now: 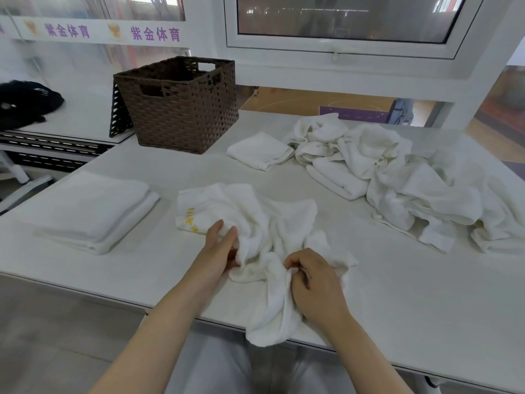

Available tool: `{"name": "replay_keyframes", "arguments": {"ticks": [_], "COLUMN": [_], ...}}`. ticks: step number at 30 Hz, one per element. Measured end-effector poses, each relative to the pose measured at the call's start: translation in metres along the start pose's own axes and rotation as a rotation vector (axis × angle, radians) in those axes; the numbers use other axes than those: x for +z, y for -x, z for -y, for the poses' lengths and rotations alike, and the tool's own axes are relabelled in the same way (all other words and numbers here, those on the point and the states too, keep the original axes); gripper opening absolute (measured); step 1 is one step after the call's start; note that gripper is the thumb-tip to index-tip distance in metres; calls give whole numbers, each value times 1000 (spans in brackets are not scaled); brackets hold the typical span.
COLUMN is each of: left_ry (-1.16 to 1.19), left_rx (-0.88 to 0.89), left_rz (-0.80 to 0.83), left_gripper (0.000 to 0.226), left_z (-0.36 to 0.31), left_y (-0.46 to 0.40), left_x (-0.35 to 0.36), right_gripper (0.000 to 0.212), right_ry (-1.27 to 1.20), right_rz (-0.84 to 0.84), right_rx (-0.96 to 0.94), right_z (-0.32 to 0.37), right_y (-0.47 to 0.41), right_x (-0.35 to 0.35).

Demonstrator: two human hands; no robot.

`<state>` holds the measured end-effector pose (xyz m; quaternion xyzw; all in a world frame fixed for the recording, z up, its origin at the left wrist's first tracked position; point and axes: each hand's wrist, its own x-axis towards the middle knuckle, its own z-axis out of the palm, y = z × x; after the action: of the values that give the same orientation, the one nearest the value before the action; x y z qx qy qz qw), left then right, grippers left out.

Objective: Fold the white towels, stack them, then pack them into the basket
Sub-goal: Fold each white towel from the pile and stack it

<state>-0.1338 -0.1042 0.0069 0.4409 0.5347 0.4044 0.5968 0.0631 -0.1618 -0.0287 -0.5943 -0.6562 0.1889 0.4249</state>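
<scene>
A crumpled white towel (255, 223) with yellow lettering lies in front of me on the white table (397, 308), one end hanging over the front edge. My left hand (220, 248) holds a fold of it, thumb and fingers around the cloth. My right hand (312, 282) pinches another bunched part near the table edge. A folded stack of white towels (93, 211) lies at the left. A small folded towel (260, 150) sits behind. A pile of unfolded white towels (397, 172) covers the right. The brown woven basket (181, 103) stands at the back left, with nothing visible inside.
A black garment (25, 102) lies on a lower white surface to the far left. A perforated dark panel (118, 115) leans against the basket's left side. Behind the table are a white window frame (341, 49) and a glass wall.
</scene>
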Motion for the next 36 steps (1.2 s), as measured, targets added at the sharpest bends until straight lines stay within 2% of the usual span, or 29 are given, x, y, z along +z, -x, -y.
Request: {"name": "replay_keyframes", "arguments": {"ticks": [4, 7, 10, 13, 14, 15, 17, 19, 21, 23, 24, 26, 28, 29, 36], "left_ry": [190, 127, 131, 231, 202, 88, -385, -1004, -1532, -1789, -1796, -1649, -1444, -1377, -930], "left_rx": [13, 32, 118, 304, 379, 475, 748, 958, 1020, 1046, 1057, 1058, 952, 887, 608], "left_rz": [-85, -44, -139, -347, -389, -423, -411, -222, 61, 287, 334, 340, 279, 244, 34], "left_gripper": [73, 88, 87, 80, 78, 76, 70, 62, 54, 49, 51, 69, 89, 92, 76], "left_z": [-1, -5, -20, -48, -56, -61, -69, -75, -69, -53, -43, -25, -16, -14, -19], "left_y": [-24, -33, -40, -43, -45, -48, -52, -52, -51, -51, -51, -56, -58, -56, -54], "left_x": [14, 21, 27, 29, 27, 24, 22, 32, 48, 57, 56, 47, 37, 33, 19], "right_gripper": [25, 28, 34, 38, 39, 39, 41, 38, 31, 29, 29, 31, 30, 30, 38], "right_ry": [0, -7, -76, -142, -166, -196, -270, -337, -370, -383, -393, -412, -418, -421, -407], "right_rz": [3, -4, -25, -54, -73, -99, -162, -230, -284, -314, -319, -316, -307, -304, -272], "right_rx": [-1, 28, 68, 100, 111, 120, 129, 144, 152, 156, 155, 149, 145, 148, 178], "right_z": [2, 1, -1, 1, 2, 3, 3, 3, 3, 2, 2, 1, 1, 0, -3], "right_y": [1, 1, 2, 1, 1, 1, 1, 0, -1, -1, -1, -1, -2, -2, -4], "right_x": [0, 0, -1, -2, -3, -4, -6, -7, -8, -9, -9, -9, -8, -7, -7]}}
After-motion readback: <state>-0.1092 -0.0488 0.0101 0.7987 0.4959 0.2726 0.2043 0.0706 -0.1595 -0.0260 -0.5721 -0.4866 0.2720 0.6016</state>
